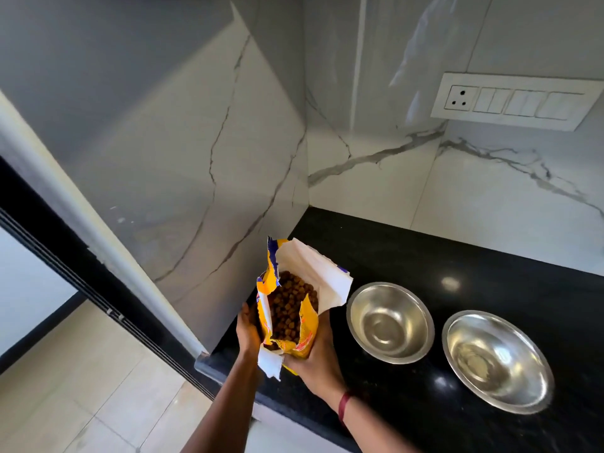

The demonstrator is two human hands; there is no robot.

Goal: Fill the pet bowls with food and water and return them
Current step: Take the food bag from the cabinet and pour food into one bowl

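You hold the open bag of kibble upright; your left hand clasps its side, your right hand wraps its base; just right of the bag sits the near bowl, beyond that the far bowl, both on the counter and seemingly empty; pouring, water and returning are all left.

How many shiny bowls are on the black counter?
2. The first bowl sits right beside the open food bag; the second bowl sits to its right, nearer the front edge of the counter. Both look empty. More could be hidden where the counter runs out of view.
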